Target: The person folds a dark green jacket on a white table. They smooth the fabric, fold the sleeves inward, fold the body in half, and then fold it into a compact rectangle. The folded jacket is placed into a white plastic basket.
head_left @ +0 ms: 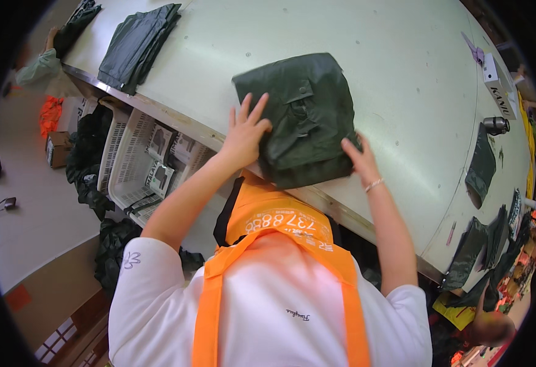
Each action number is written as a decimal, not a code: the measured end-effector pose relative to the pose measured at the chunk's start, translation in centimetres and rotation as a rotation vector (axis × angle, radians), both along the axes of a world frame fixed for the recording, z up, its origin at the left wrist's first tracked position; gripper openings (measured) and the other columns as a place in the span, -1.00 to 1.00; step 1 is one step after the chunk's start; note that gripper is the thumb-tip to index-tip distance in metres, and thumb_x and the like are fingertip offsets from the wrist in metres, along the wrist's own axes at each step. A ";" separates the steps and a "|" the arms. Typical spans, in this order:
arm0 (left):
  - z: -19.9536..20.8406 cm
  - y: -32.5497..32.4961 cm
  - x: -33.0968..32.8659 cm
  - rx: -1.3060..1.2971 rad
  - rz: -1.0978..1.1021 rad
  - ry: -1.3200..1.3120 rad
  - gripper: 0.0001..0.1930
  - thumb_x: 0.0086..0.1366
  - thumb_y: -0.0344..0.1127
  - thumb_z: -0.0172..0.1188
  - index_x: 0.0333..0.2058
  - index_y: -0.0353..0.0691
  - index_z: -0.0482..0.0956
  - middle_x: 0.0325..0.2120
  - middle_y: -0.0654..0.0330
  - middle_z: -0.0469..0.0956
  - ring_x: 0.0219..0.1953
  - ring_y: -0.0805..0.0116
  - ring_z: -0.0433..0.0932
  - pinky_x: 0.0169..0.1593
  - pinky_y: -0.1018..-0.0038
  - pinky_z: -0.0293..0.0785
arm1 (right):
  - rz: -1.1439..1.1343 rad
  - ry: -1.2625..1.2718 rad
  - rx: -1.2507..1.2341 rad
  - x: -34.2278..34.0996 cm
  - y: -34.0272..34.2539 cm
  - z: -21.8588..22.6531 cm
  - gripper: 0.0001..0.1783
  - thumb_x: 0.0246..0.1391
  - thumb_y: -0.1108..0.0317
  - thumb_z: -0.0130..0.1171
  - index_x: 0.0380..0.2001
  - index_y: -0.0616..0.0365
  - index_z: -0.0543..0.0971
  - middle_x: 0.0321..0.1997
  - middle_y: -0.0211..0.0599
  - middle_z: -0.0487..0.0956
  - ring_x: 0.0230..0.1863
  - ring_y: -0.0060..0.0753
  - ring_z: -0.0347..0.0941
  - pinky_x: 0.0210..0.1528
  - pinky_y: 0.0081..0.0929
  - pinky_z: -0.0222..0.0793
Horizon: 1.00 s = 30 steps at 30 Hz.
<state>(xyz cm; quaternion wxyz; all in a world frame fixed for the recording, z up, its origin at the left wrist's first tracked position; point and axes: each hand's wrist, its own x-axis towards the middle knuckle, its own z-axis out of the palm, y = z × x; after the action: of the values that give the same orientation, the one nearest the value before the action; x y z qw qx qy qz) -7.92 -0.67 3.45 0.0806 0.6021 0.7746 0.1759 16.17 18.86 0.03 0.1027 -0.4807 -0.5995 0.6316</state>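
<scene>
A folded dark green garment point(307, 134) lies on the pale work table near its front edge, with a flap and a snap button facing up. My left hand point(245, 136) rests at its left side, fingers spread over the fabric. At the right side, my right hand point(363, 162) holds the edge, thumb on top and the other fingers partly hidden.
A stack of folded dark garments point(139, 46) lies at the table's far left. White plastic baskets point(134, 153) with printed packets stand below the left edge. On the right are a white box point(499, 85), purple scissors point(477, 55) and more dark garments point(465, 254). Other people work at both sides.
</scene>
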 end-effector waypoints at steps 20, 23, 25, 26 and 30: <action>-2.4 -3.2 3.8 0.057 0.583 -0.520 0.16 -0.16 -0.12 0.49 0.25 -0.42 -0.15 0.20 -0.26 0.03 0.25 -0.09 0.11 0.25 0.24 0.13 | 0.262 -0.415 0.922 -6.9 -6.4 0.1 0.00 0.04 -0.13 0.07 0.32 0.20 -0.14 0.39 0.20 -0.20 0.38 0.27 -0.23 0.23 0.25 -0.09; -2.5 -4.8 2.8 -0.056 0.639 -1.002 0.02 -0.13 -0.13 0.48 0.19 -0.48 0.05 0.12 -0.16 0.25 0.19 0.09 0.24 0.23 0.34 0.15 | 0.038 -0.212 0.916 -5.8 -7.4 0.9 0.07 -0.01 -0.07 0.18 0.31 0.27 -0.17 0.35 0.33 -0.13 0.37 0.26 -0.21 0.25 0.20 -0.10; -2.4 -4.8 2.2 -0.133 0.633 -1.185 -0.09 -0.08 -0.14 0.45 0.14 -0.50 0.16 0.07 -0.08 0.34 0.13 0.19 0.32 0.20 0.39 0.19 | -0.008 -0.248 0.708 -4.7 -7.7 0.2 0.18 -0.10 -0.08 0.28 0.30 0.34 -0.21 0.28 0.41 -0.01 0.30 0.30 -0.06 0.26 -0.01 -0.02; -2.1 -4.9 1.9 -0.190 0.618 -1.207 -0.15 -0.04 -0.16 0.43 0.12 -0.51 0.20 0.06 -0.04 0.37 0.09 0.22 0.35 0.17 0.40 0.23 | -0.021 -0.250 0.571 -4.3 -8.0 0.4 0.20 -0.11 -0.09 0.28 0.30 0.36 -0.21 0.26 0.41 0.02 0.28 0.31 -0.02 0.25 -0.06 0.01; -1.8 -6.6 -0.3 -0.366 0.526 -1.305 -0.01 -0.02 -0.05 0.40 0.17 -0.59 0.04 0.10 -0.13 0.29 0.16 0.19 0.28 0.20 0.41 0.18 | 0.007 -0.343 0.305 -5.2 -8.9 2.6 0.21 -0.10 -0.10 0.28 0.28 0.45 -0.22 0.21 0.38 0.13 0.19 0.24 0.16 0.23 -0.22 0.10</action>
<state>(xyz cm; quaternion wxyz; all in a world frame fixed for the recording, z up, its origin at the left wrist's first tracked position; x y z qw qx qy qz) -8.22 -7.24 1.69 0.5809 0.1451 0.7050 0.3802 10.99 9.96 2.61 0.0686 -0.5577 -0.6986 0.4430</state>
